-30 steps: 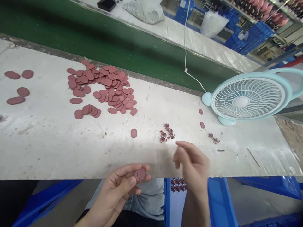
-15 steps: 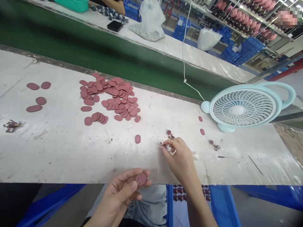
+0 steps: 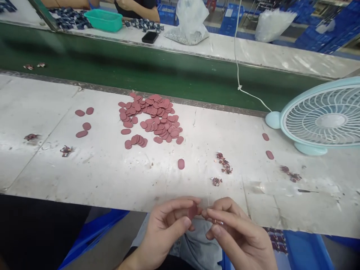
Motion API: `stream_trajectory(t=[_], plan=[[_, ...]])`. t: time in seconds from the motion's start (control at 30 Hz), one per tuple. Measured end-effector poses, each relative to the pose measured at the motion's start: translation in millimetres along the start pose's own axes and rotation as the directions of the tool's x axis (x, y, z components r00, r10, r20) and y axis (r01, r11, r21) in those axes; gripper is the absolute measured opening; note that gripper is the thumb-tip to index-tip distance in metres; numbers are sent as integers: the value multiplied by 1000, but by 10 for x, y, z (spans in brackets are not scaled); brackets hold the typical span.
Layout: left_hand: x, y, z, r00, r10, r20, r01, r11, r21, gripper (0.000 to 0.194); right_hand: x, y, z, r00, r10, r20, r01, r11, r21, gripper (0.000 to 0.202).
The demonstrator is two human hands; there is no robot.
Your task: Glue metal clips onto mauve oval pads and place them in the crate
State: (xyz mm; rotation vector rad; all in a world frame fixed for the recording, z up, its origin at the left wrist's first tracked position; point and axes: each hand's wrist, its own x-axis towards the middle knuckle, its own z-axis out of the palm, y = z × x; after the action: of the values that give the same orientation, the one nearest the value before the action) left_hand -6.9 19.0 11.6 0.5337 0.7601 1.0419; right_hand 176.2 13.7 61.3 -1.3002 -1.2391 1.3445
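Near the table's front edge, my left hand (image 3: 171, 225) pinches a dark red oval piece (image 3: 192, 212) between thumb and fingers. Close beside it on the right, my right hand (image 3: 236, 228) is closed on a small part (image 3: 218, 222) with a shiny bit, mostly hidden by the fingers. A single red oval piece (image 3: 181, 164) lies on the table beyond my left hand. Small dark red clustered parts (image 3: 224, 163) lie beyond my right hand, with another cluster (image 3: 216, 182) nearer. A large pile of red ovals (image 3: 154, 116) sits farther back.
A light blue fan (image 3: 323, 120) stands at the right, its white cord (image 3: 238, 71) crossing the green strip (image 3: 168, 71). A blue tray (image 3: 306, 247) is below the front edge. Across the strip are a person's arm (image 3: 143, 13), a teal basket (image 3: 104, 20) and a plastic bag (image 3: 191, 20).
My right hand has come back from the clusters to beside my left hand, now with a small part in its fingers. The view has swung left.
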Motion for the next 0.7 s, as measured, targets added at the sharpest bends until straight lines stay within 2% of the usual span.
stream_trajectory(t=[0.13, 0.23, 0.47, 0.7], plan=[[-4, 34, 65, 999, 27, 32, -26, 999, -20, 24, 60, 9, 36, 998, -56, 36, 60, 988, -139, 33], [5, 68, 108, 1000, 14, 26, -12, 998, -58, 23, 77, -2, 43, 997, -18, 77, 32, 983, -182, 30], [22, 97, 63, 999, -53, -13, 52, 998, -17, 13, 91, -57, 0, 991, 40, 125, -15, 981, -192, 27], [74, 135, 128, 998, -25, 55, 28, 998, -53, 5, 100, -37, 25, 988, 102, 119, -89, 990, -111, 25]])
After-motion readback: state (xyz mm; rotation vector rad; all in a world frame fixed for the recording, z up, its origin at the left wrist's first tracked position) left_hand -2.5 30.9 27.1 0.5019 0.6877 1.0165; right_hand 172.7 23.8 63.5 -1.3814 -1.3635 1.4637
